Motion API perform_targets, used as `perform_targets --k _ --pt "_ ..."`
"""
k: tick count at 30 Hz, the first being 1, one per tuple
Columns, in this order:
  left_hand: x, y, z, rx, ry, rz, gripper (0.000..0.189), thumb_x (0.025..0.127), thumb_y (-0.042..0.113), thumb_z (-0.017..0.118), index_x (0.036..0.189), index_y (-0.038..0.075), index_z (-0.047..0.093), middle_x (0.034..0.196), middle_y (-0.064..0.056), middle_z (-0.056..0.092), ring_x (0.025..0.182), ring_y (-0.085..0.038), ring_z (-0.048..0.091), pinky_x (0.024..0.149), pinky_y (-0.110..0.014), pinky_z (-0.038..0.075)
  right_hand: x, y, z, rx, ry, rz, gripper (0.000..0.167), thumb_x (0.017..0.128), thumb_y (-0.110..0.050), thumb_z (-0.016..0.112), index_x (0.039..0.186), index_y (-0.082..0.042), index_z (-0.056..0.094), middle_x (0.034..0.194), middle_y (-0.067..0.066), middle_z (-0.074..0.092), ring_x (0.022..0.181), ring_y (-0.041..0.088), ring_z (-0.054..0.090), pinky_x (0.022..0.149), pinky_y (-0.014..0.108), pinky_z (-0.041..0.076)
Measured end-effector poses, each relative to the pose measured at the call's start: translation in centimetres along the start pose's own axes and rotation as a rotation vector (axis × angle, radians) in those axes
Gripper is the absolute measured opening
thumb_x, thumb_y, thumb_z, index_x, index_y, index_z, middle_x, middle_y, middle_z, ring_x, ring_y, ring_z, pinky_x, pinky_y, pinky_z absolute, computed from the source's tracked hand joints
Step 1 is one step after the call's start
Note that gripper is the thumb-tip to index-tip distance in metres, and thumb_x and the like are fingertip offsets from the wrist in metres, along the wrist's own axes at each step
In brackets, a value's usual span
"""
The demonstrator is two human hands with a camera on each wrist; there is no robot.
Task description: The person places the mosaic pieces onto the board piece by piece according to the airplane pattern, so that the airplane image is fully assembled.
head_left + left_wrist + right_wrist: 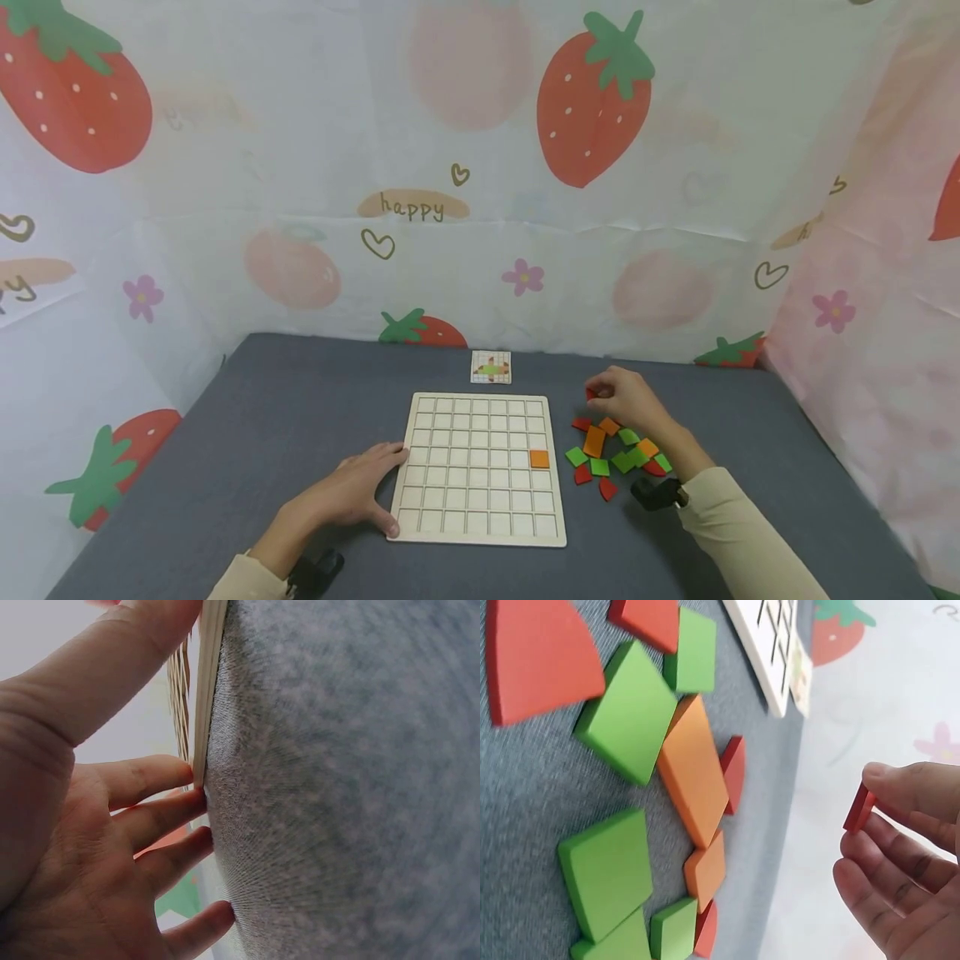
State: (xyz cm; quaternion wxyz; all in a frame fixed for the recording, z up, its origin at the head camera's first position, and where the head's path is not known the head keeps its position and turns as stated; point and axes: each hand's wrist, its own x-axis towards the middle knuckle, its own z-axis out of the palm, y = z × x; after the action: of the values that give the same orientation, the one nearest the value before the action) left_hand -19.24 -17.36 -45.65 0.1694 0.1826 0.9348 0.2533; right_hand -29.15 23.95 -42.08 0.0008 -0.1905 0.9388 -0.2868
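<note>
A pale wooden grid board [465, 479] lies on the grey cloth, with one orange square tile [539, 459] in a cell near its right edge. My left hand [352, 487] rests along the board's left side, thumb near the lower corner and fingers spread against the edge, as the left wrist view also shows. My right hand [626, 400] is raised above the far side of a loose pile of tiles. Between its thumb and fingers it pinches a small red tile [860, 806], seen edge-on in the right wrist view.
Green, orange and red tiles, among them a green tile [607, 874] and an orange rectangular tile [594, 442], lie right of the board. A small pattern card [491, 367] lies beyond it. Printed cloth [480, 283] hangs behind the table.
</note>
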Motion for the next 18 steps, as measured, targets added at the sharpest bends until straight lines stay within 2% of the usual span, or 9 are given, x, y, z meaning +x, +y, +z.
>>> perform_targets --k 18 --pt "-0.1 0.2 -0.1 -0.001 0.0 0.008 0.106 0.059 0.034 0.091 0.146 -0.001 0.041 0.153 -0.022 0.037 0.144 -0.043 0.029 0.107 -0.069 0.024 -0.2 -2.6 1.4 0.026 -0.01 -0.04 0.026 0.088 -0.009 0.069 0.112 0.001 0.07 0.101 0.011 0.062 0.091 0.024 0.062 0.076 0.037 0.054"
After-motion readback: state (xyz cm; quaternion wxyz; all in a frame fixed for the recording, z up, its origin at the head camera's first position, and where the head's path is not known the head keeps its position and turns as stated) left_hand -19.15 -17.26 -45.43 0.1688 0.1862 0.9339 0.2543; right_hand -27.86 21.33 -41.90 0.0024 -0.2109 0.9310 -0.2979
